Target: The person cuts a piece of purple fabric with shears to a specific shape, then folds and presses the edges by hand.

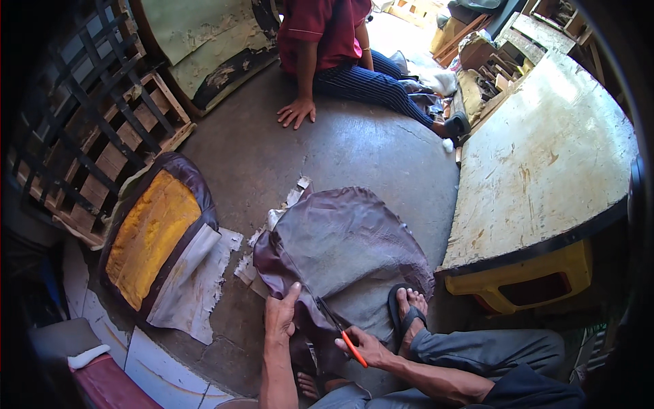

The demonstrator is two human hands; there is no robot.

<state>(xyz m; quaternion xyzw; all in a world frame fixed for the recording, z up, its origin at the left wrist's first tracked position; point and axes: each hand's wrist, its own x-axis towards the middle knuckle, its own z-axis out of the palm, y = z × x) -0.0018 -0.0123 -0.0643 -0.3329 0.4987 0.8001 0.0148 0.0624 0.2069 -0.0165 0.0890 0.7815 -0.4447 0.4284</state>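
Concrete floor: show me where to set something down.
Widest bare floor: between the maroon upholstery cover and the seated co-worker, bordered right by the worn white panel. Crowded: around the orange-handled scissors and the yellow-foam cushion.

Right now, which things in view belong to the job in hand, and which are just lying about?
In the job:
maroon-and-grey sheet, held by the left hand
orange-handled scissors, in the right hand, blades at the sheet

Seemingly just lying about:
yellow-topped cushion
wooden frame with black straps
pale board
yellow plastic piece beneath it
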